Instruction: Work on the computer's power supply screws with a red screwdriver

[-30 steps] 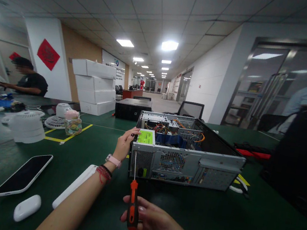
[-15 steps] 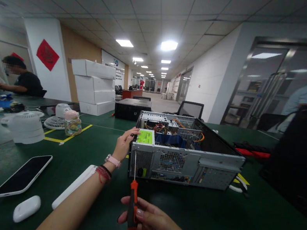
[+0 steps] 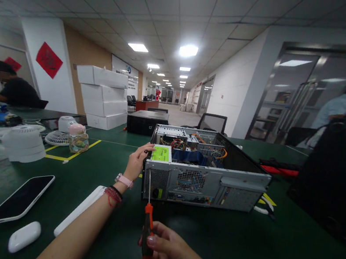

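Note:
An open grey computer case [image 3: 216,186] lies on the green table, rear panel towards me, cables and a green-labelled power supply [image 3: 160,153] showing inside. My left hand [image 3: 137,162] grips the case's near left top corner, fingers curled over the edge beside the power supply. My right hand [image 3: 167,253] is closed round the orange-and-black handle of a screwdriver [image 3: 148,214]. Its thin shaft points up at the rear panel's left edge, by the power supply grille.
A black phone [image 3: 20,198], a white earbud case [image 3: 24,236] and a white flat device [image 3: 78,211] lie at the near left. White fans [image 3: 21,142] and a jar [image 3: 76,138] stand farther left. A black backpack [image 3: 342,173] fills the right. People sit far left; another stands at the right.
The view has shifted slightly left and down. My right hand has wrapped more fully round the screwdriver handle; my left hand stays on the case corner.

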